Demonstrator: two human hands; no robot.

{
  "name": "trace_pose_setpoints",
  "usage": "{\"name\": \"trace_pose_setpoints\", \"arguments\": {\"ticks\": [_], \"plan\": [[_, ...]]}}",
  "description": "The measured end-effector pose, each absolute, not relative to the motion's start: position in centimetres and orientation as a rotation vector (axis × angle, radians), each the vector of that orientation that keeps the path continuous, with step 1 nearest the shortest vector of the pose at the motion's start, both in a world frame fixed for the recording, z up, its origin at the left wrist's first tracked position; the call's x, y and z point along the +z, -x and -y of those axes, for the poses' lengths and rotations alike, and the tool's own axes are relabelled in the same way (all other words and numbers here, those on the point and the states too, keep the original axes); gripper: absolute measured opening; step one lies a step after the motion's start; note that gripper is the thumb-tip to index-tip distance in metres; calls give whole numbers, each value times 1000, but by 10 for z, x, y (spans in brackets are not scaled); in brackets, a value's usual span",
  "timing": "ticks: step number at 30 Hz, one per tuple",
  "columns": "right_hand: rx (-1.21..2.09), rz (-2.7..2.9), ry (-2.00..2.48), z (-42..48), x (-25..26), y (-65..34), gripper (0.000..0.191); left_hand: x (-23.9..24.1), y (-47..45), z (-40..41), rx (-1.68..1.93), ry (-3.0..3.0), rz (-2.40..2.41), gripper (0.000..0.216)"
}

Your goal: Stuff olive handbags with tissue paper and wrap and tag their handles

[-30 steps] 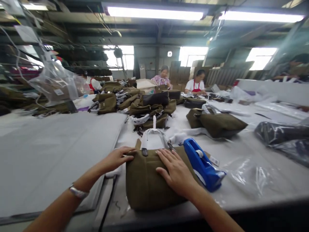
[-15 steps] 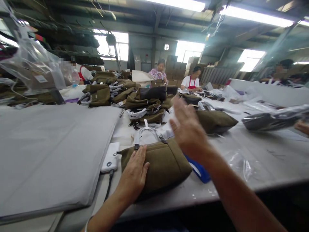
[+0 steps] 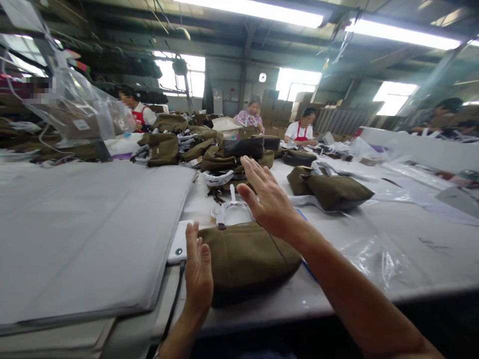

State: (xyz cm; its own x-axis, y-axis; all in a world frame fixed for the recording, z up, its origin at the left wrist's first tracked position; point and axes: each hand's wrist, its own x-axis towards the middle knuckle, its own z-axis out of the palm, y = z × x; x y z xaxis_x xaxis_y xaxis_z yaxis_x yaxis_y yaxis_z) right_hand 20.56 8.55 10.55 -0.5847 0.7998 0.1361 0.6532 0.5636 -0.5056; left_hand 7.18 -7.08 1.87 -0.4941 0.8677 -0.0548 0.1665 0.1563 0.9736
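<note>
An olive-green handbag (image 3: 250, 259) with a dark base lies in front of me on the white table (image 3: 366, 279). My left hand (image 3: 198, 264) stands edge-on at the bag's left end, fingers extended, holding nothing. Over the bag's upper right side is my right hand (image 3: 267, 202), with its fingers stretched out and nothing in them; I cannot tell whether it touches the bag. The wrapped white handle (image 3: 239, 212) rises behind the bag. Just left of my left hand sits a white power bank (image 3: 177, 244) with a black cable.
Several more olive bags (image 3: 224, 154) are piled at the back. Another olive bag (image 3: 337, 189) lies to the right. A stack of pale sheets (image 3: 86, 239) covers the left side. Clear plastic (image 3: 374, 254) rests at right. Several people work behind the table.
My left hand has turned from lying flat on the bag to upright at its left end. My right hand has moved lower and left. The plastic-wrapped dark item at right has left view.
</note>
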Motion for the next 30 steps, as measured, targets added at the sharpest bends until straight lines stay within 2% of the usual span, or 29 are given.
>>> {"name": "trace_pose_setpoints", "arguments": {"ticks": [2,4,7,9,12,15,16,19,21,25,28,30], "plan": [[677,2542,1163,-58,83,-189,73,21,-73,76,1462,-991,-1812,58],[935,2767,1106,-25,44,-177,72,20,-72,79,1502,-1010,-1811,57],[1021,2805,1196,-2,3,-169,72,18,-69,82,1424,-1052,-1796,57],[1107,2821,1176,-13,6,-171,73,17,-66,84,1347,-1067,-1783,58],[1162,2769,1209,-49,38,-188,74,16,-62,86,1219,-1114,-1795,59],[806,2587,1408,-68,54,-214,77,15,-60,84,1105,-1245,-1818,57],[746,2576,1455,-67,50,-221,78,15,-60,82,1039,-1324,-1808,57],[848,2665,1505,-52,23,-232,74,10,-61,74,722,-1580,-1748,52],[879,2678,1483,-45,11,-236,65,6,-60,73,594,-1647,-1726,46],[778,2509,1518,-47,28,-268,42,-5,-52,86,707,-1420,-1793,55],[656,2094,1763,-36,46,-313,44,-19,-47,98,856,-1116,-1861,65],[746,1897,1862,-16,47,-336,46,-31,-48,101,918,-952,-1855,71]]}}
